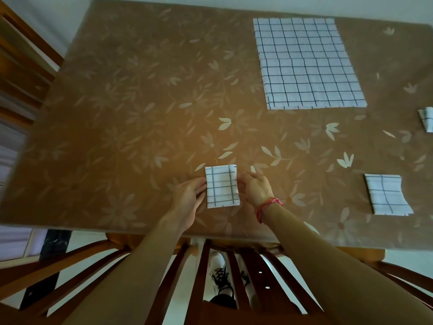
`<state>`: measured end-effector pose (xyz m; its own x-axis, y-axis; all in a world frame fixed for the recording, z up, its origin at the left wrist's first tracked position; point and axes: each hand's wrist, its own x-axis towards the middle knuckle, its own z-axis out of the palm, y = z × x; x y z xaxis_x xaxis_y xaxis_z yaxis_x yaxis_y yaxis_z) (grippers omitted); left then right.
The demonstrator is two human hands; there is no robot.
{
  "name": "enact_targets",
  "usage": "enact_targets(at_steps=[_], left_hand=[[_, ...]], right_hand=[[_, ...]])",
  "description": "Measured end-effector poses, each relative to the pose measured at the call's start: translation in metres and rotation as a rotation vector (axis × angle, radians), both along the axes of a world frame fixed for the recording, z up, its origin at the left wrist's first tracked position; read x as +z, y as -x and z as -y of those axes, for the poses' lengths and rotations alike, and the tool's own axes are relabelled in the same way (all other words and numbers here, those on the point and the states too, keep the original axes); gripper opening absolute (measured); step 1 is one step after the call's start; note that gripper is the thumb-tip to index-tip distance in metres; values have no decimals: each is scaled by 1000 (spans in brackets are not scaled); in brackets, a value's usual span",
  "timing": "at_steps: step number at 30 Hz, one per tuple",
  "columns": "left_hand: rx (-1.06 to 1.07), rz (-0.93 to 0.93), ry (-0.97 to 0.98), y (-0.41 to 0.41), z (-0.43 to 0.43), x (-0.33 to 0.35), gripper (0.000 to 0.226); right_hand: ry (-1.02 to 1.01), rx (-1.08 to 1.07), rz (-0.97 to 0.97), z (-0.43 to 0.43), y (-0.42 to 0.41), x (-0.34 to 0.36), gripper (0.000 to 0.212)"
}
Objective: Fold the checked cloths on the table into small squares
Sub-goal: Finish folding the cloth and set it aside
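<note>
The left hand lies flat with straight fingers against the left edge of the small folded cloth near the table's front edge, the right hand curls at its right edge — pinching or just pressing, I cannot tell — and a careless release could let the layers spring open.

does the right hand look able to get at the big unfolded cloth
Probably yes: the unfolded cloth lies flat beyond the right hand, only bare table between them, though reaching it likely needs a forward stretch.
</note>
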<state>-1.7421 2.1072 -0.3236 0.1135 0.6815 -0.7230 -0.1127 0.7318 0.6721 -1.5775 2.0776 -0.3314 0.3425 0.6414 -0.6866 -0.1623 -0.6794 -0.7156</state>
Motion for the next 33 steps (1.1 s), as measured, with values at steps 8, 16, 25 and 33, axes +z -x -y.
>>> enact_targets(at_steps=[8, 16, 25, 33], left_hand=[[-24, -27, -38, -2, -4, -2, 16], [-21, -34, -42, 0, -3, -6, 18], [-61, -58, -68, 2, -4, -5, 30], [-75, -59, -65, 3, -3, -5, 31]], right_hand=[[-33, -31, -7, 8, 7, -11, 26], [-42, -18, -7, 8, 5, -17, 27], [-45, -11, -8, 9, 2, -18, 27], [-21, 9, -6, 9, 2, -17, 31]])
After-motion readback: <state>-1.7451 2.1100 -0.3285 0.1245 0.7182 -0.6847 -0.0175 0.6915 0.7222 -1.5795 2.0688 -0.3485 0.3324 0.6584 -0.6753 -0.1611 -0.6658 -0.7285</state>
